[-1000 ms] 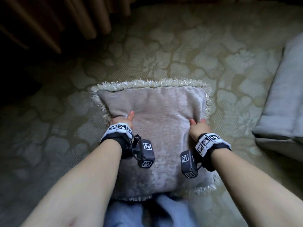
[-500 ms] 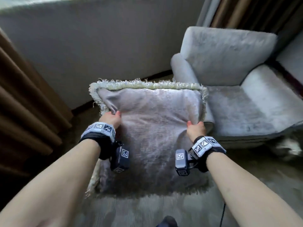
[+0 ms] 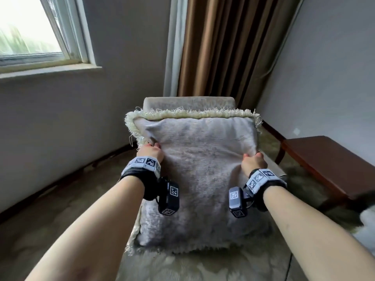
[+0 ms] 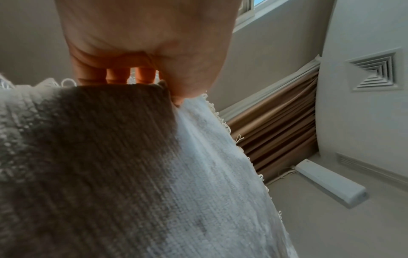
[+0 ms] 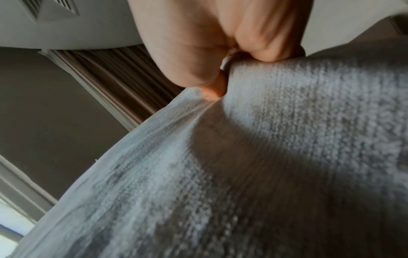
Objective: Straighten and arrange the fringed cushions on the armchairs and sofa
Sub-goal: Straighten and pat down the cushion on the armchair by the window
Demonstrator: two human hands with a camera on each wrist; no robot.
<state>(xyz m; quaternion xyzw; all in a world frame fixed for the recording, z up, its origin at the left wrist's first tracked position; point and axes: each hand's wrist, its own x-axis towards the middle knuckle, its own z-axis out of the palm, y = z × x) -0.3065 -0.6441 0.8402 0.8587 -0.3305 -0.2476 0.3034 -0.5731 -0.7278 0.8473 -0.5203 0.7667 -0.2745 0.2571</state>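
I hold a grey plush cushion (image 3: 198, 175) with a cream fringe upright in front of me. My left hand (image 3: 151, 152) grips its left edge, fingers curled behind the fabric (image 4: 114, 76). My right hand (image 3: 252, 161) pinches a fold at the right edge (image 5: 217, 87). Behind the cushion stands a grey armchair (image 3: 188, 102); only the top of its backrest and a bit of its right arm show. The cushion fills both wrist views (image 4: 110, 174) (image 5: 264, 174).
A dark wooden low table (image 3: 324, 165) stands to the right of the armchair. Brown curtains (image 3: 227, 47) hang behind it, a window (image 3: 30, 27) is at upper left. Patterned carpet (image 3: 60, 216) covers the floor; walls close in on both sides.
The view swung from the carpet up to the armchair in the corner. The cushion, held in both hands throughout, now hangs straight in front of the armchair's backrest.
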